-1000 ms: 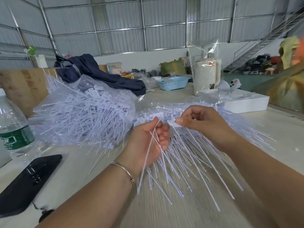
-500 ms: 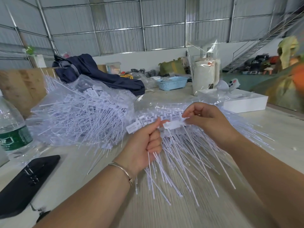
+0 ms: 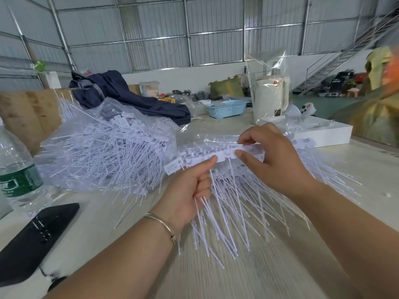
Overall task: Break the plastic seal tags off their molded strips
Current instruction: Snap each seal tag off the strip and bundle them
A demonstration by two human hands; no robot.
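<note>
The left hand (image 3: pixel 185 190) is curled round a bundle of loose white seal tags (image 3: pixel 218 221), whose thin tails fan out below the fist toward the near edge, while its thumb presses up against the underside of a white molded strip (image 3: pixel 224 157). The right hand (image 3: pixel 274 160) pinches the same strip just to the right, thumb below and fingers on top, so the strip runs level between the two hands above the pale table (image 3: pixel 237 277). Under the hands lies a spread of further strips with their tails splayed outward. To the left, a clear plastic bag (image 3: pixel 103 147) holds a heap of tags. At the near left lie a black phone (image 3: pixel 32 242) and a water bottle (image 3: pixel 17 169). Farther off are a dark blue jacket (image 3: pixel 121 93), a light blue basket (image 3: pixel 226 107) and a white box (image 3: pixel 323 134).
</note>
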